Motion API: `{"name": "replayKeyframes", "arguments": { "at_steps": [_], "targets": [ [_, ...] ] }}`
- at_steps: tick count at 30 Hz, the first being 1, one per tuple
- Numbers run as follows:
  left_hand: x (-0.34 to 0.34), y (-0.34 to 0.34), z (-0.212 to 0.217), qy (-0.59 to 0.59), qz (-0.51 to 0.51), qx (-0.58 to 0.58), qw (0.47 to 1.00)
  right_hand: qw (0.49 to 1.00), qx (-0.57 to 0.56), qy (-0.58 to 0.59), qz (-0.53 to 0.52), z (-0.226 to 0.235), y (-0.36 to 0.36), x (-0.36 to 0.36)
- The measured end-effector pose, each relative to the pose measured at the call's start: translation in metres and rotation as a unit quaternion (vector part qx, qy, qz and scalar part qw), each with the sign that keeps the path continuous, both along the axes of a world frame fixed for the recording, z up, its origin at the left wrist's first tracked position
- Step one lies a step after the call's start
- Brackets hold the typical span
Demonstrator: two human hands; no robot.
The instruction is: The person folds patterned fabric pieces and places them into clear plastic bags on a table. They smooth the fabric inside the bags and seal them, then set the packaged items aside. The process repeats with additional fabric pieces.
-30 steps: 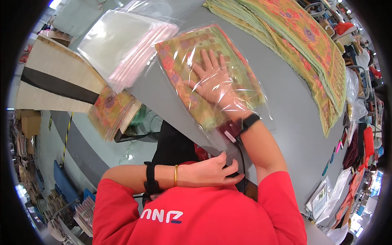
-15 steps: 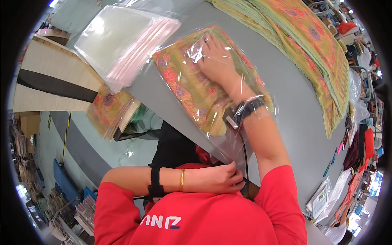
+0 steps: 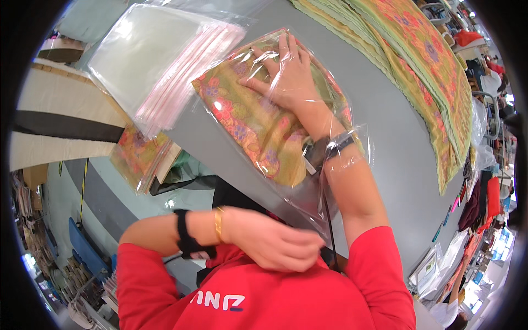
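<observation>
A folded green-and-orange floral scarf (image 3: 236, 118) lies inside a clear plastic bag (image 3: 360, 137) on the grey table. My right hand (image 3: 294, 80) is inside the bag, fingers spread on top of the scarf, with the film passing over the hand and wrist. Close to my body, below the bag's loose near end, hovers my left hand (image 3: 278, 239). Its fingers lie close together and are smeared by motion, so whether they grip anything is unclear. A gold bangle circles the left wrist, and both arms wear black straps.
At the upper left lies a stack of clear bags (image 3: 159, 60) with pinkish edges. Below it, bagged floral scarves (image 3: 137, 154) sit beside a wooden board (image 3: 66, 132). More large floral scarves (image 3: 418, 66) are layered at the far right. Pens (image 3: 448, 214) lie near the right edge.
My left hand has drawn back from the bag's near edge and turned slightly. The right hand has spread its fingers over the scarf, which has shifted a little left with the bag.
</observation>
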State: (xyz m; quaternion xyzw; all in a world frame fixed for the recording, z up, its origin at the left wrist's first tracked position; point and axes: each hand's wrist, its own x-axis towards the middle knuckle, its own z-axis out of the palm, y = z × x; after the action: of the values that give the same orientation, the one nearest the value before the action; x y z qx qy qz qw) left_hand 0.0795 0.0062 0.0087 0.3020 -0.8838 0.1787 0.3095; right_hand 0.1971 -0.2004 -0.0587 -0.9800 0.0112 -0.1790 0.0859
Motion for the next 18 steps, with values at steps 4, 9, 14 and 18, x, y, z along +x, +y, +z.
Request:
{"name": "replayKeyframes", "arguments": {
  "at_steps": [4, 9, 14, 18],
  "targets": [
    [0.138, -0.01, 0.002, 0.185, 0.335, 0.191, 0.904, 0.998, -0.055, -0.027, 0.004, -0.002, -0.004, -0.02],
    [0.221, -0.034, -0.035, 0.047, 0.431, 0.291, 0.853, 1.0, 0.003, -0.012, -0.028, 0.016, -0.009, -0.083],
    [0.218, -0.034, -0.046, -0.002, 0.468, 0.279, 0.839, 0.989, -0.008, 0.117, -0.095, 0.041, -0.01, -0.207],
    [0.211, -0.037, -0.045, 0.009, 0.467, 0.289, 0.836, 0.975, -0.014, 0.17, -0.145, 0.038, -0.02, -0.265]
  ]
}}
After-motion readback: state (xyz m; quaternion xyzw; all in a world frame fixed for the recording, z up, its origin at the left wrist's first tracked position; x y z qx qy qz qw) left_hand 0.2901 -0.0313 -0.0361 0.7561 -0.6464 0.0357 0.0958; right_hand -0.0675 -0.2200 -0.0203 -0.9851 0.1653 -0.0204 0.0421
